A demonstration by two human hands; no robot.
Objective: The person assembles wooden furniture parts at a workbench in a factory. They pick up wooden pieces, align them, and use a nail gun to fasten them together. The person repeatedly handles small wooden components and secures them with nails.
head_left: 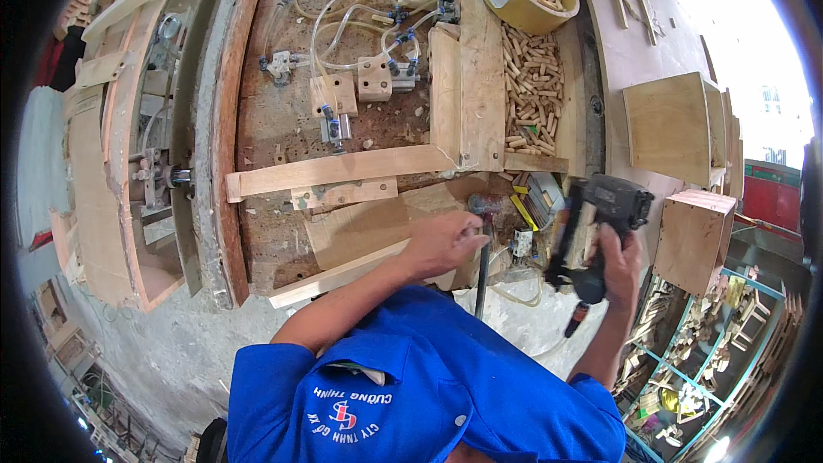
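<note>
My right hand (619, 261) is wrapped round the grip of a black pneumatic nail gun (604, 201), held up at the right of the bench front. A hose fitting (577, 319) hangs from its lower end. My left hand (444, 244) is closed, fingers curled together, over the bench's front edge; anything inside it is too small or hidden to name. Just right of those fingers lies a hammer (485, 206), its dark handle pointing towards me. Under my left forearm are a flat brown board (356, 227) and a pale wooden strip (343, 273).
Clear air tubes (343, 0) and clamps cover the bench's far part. A curved wooden piece (343, 171) crosses the bench. Wooden dowels (531, 90) fill a trough beside a yellow tub (531, 13). Wooden boxes (673, 124) and blue-framed bins (703, 390) stand at right.
</note>
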